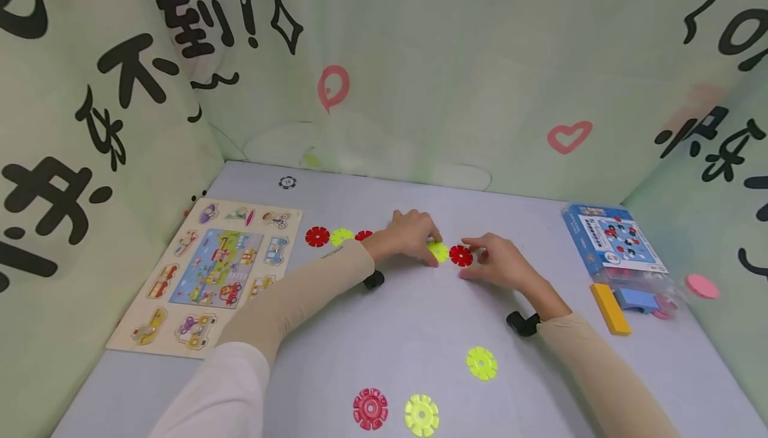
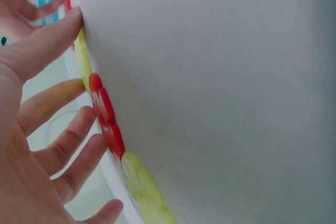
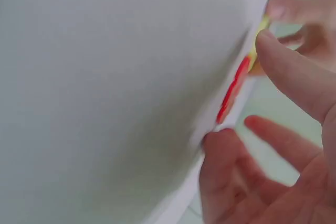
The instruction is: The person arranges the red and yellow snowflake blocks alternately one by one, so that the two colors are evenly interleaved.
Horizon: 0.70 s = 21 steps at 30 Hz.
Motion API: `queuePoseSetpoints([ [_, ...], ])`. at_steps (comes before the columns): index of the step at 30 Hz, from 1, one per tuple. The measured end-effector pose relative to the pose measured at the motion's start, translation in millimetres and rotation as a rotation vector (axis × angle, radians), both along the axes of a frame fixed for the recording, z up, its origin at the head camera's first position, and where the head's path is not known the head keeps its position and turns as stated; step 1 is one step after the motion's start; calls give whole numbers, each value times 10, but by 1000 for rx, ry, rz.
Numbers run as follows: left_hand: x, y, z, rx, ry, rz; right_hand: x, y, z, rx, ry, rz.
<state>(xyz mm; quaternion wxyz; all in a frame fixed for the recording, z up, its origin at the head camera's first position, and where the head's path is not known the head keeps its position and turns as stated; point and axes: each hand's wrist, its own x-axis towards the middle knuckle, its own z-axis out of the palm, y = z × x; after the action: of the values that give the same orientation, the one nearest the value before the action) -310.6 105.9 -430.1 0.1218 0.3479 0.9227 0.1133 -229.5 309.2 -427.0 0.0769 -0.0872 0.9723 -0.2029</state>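
Note:
A row of flat notched plastic discs runs across the table, red and yellow by turns. My left hand (image 1: 411, 235) pinches a yellow disc (image 1: 440, 252) between thumb and index finger; its other fingers lie spread along the row in the left wrist view. To the right, my right hand (image 1: 498, 261) has its thumb and index finger curled round the edges of a red disc (image 1: 461, 256), which lies beside the yellow one. Left of my left hand are a red disc (image 1: 317, 237), a yellow disc (image 1: 341, 236) and another red disc (image 1: 363, 235), partly hidden by that hand.
Nearer me lie a loose red disc (image 1: 370, 409) and two yellow discs, one at front (image 1: 422, 416), one farther right (image 1: 482, 363). A picture puzzle board (image 1: 273, 228) is at left. At right are a blue box (image 1: 618, 238), a yellow block (image 1: 611, 309) and a blue block (image 1: 636, 300).

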Motion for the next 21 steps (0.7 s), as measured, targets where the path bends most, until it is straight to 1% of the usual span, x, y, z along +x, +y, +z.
queuePoseSetpoints([
  [1,-1,15,1,5,-2,-2,89,2,7,-7,3,3],
  [3,7,53,2,8,3,-13,317,-1,14,-13,4,32],
  [5,26,101,4,4,13,-29,590,-11,20,-28,-11,94],
  [8,63,185,-7,1,34,-49,992,-40,31,-40,-73,188],
  [10,89,235,-16,2,48,-49,1198,-67,36,-44,-108,208],
  [11,98,255,-21,4,56,-45,1275,-83,39,-43,-120,207],
  [13,110,282,-27,14,62,-28,1379,-116,44,-40,-133,182],
  [15,114,298,-28,19,63,-17,1433,-143,45,-24,-132,142],
  [17,116,310,-33,23,63,-15,1460,-158,43,-1,-130,117],
  [21,145,326,-21,25,58,-22,1496,-213,74,96,-124,82],
])
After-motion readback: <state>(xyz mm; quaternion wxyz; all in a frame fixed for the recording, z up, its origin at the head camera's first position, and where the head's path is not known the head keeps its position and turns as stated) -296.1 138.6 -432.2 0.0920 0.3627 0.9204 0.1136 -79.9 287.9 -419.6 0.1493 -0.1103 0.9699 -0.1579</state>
